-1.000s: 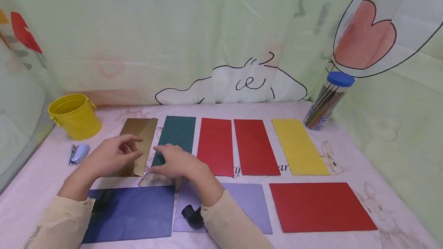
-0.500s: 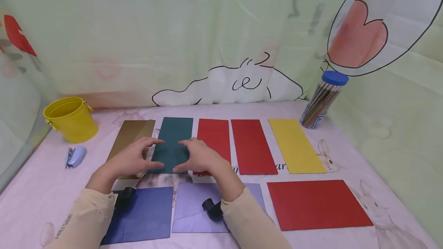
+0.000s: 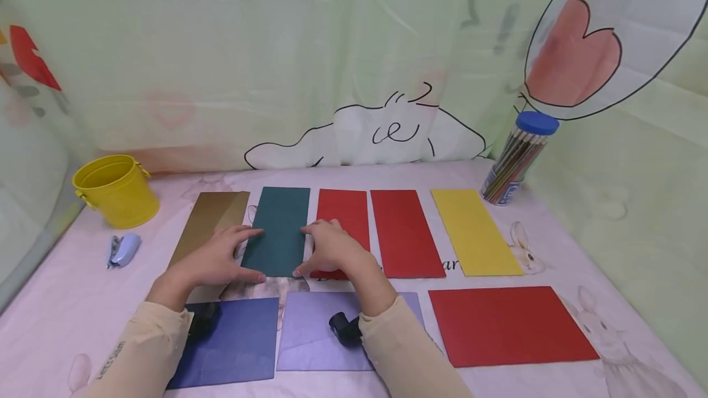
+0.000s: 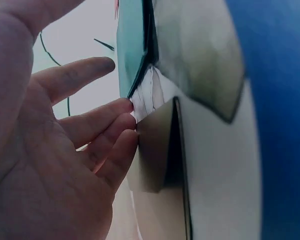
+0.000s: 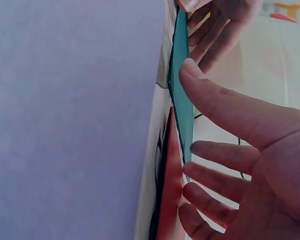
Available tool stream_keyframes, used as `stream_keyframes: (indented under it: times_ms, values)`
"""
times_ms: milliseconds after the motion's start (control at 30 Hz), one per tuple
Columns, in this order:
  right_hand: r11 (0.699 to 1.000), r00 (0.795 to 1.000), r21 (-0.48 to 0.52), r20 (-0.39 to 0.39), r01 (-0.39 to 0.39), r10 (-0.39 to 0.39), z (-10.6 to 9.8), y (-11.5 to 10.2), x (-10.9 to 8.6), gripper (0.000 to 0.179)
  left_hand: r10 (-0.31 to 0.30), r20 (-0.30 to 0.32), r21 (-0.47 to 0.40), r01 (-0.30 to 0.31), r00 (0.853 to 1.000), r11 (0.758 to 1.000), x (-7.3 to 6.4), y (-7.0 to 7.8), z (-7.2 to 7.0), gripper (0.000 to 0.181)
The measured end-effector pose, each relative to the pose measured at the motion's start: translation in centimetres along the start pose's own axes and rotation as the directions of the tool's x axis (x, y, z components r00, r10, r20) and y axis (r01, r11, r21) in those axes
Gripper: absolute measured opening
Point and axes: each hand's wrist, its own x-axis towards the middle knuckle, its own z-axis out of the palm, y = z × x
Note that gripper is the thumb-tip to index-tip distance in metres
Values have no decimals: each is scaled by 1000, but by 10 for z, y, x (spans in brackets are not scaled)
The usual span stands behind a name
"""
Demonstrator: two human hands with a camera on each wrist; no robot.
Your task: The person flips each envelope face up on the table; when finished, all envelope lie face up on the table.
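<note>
A flat dark green paper rectangle (image 3: 279, 232) lies upright between my two hands, in the back row on the table. My left hand (image 3: 221, 257) is at its left side, fingers extended and thumb by the lower left corner. On the other side, my right hand (image 3: 332, 247) has thumb and fingers spread along the right edge, partly over a red paper rectangle (image 3: 342, 207). A brown paper rectangle (image 3: 210, 220) lies partly beneath the left hand; the left wrist view shows a raised brown flap (image 4: 157, 150). Whether the fingertips touch the green paper, I cannot tell.
More paper rectangles lie flat: red (image 3: 406, 232), yellow (image 3: 475, 232), a larger red (image 3: 511, 327), dark blue (image 3: 238, 336) and lilac (image 3: 304, 330). A yellow bucket (image 3: 118, 195) and a light blue stapler (image 3: 124, 249) stand left. A pencil jar (image 3: 517, 161) is at the back right.
Both hands have moved right, from over the brown and green papers to the green one's sides. In the last half second they have moved slightly apart and lower. The papers keep their places.
</note>
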Motion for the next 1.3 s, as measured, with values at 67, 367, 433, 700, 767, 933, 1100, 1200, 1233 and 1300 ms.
stream_keyframes:
  times_ms: [67, 367, 433, 700, 767, 933, 1100, 1200, 1233, 1300]
  values:
    - [1000, 1000, 4, 5, -3, 3, 0, -1, 0, 88, 1, -3, 22, -1, 1000, 1000, -1, 2, 0, 101]
    - [999, 999, -39, 37, 9, -7, 1, 0, -1, 84, 7, -27, 95, -5, 1000, 995, -3, 10, 3, 103]
    - [999, 999, -48, 41, 20, -18, 1, 1, -1, 84, 15, -32, 101, -11, 999, 995, -3, 9, 4, 102]
    - [1000, 1000, -16, 31, 3, -2, 1, 2, -3, 80, 37, -28, 159, -32, 999, 987, -1, 9, 5, 93]
    - [1000, 1000, -6, 26, -2, 2, 1, 2, -3, 80, 45, -26, 179, -40, 999, 983, -1, 9, 5, 91]
    - [1000, 1000, 10, 25, -6, 5, 2, 2, -3, 80, 24, -15, 205, -21, 1000, 978, -1, 11, 5, 87]
    - [1000, 999, 19, 33, 10, -10, 0, 4, -2, 80, 33, -2, 249, -32, 999, 968, -1, 12, 4, 82]
    - [999, 998, 26, 48, 28, -29, -3, 6, -1, 78, 62, 15, 273, -64, 998, 960, 0, 11, 2, 73]
    - [999, 998, 28, 53, 32, -33, -4, 7, 0, 76, 70, 21, 278, -73, 997, 958, 0, 11, 1, 69]
    - [998, 997, 39, 62, 43, -45, -5, 9, 1, 72, 95, 24, 282, -98, 995, 955, 0, 10, -1, 60]
